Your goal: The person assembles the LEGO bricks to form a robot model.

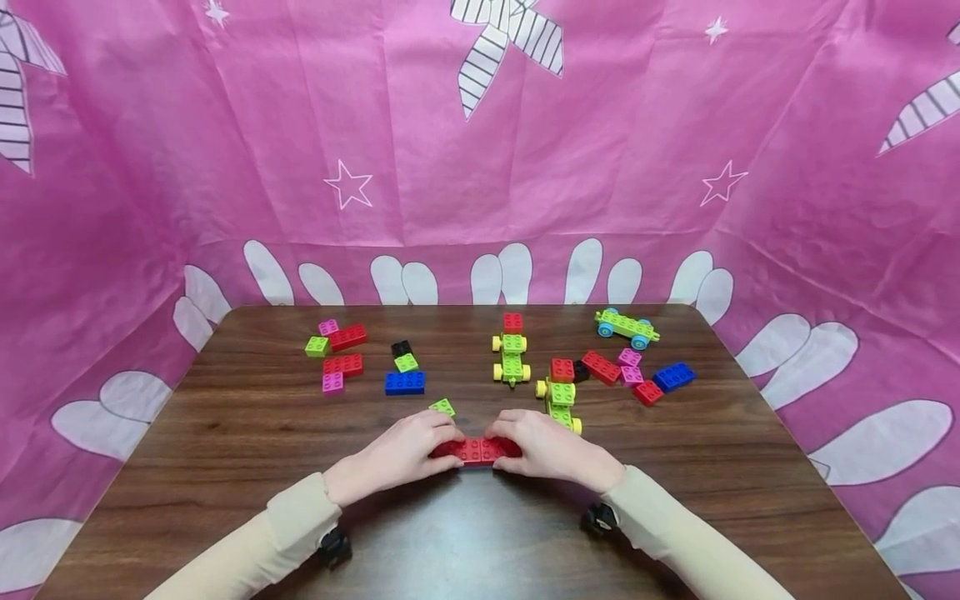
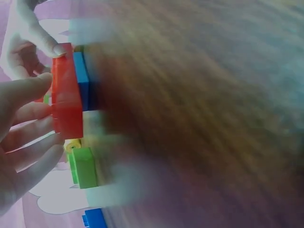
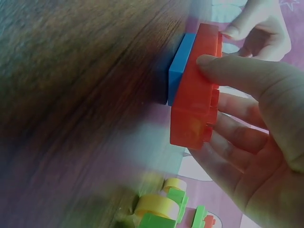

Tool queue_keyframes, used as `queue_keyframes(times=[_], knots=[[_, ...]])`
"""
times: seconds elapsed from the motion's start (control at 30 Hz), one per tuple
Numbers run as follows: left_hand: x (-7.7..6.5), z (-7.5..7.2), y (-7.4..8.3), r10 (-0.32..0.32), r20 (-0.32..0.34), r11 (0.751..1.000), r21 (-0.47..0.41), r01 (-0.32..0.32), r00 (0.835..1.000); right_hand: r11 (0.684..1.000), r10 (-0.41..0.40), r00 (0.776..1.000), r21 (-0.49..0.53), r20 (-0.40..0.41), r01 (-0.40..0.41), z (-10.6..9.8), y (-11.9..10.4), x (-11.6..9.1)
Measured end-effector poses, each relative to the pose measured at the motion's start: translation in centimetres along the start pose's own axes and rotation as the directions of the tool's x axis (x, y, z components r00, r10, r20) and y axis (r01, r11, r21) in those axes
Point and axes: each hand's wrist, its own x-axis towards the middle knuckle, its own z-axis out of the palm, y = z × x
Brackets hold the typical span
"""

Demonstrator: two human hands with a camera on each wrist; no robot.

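Observation:
Two red bricks lie end to end in front of me, with a seam between them, over a blue brick that shows beneath them in both wrist views. My left hand grips the left end of the red pair, thumb on the near side. At the other end, my right hand grips in the same way. My fingers hide the far side and outer ends in the head view. Just beyond my left hand lies a lime green brick; a lime wheeled base with yellow wheels stands behind my right hand.
Loose red, pink, lime, black and blue bricks lie at the back left. Another yellow-wheeled base stands at the back middle. Toward the right are a blue-wheeled base, red bricks and a blue brick.

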Motion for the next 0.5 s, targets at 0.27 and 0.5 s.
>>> queue_keyframes(times=[0.27, 0.5], knots=[[0.9, -1.1, -0.5, -0.032, 0.014, 0.998, -0.046, 0.032, 0.999, 1.000, -0.004, 1.000, 0.011, 0.017, 0.004, -0.2, -0.1, -0.3], [2.1, -2.2, -1.8, -0.110, 0.040, 0.983, -0.146, 0.115, 0.993, 0.999, -0.039, 0.999, -0.001, -0.004, 0.039, -0.6, 0.1, -0.8]])
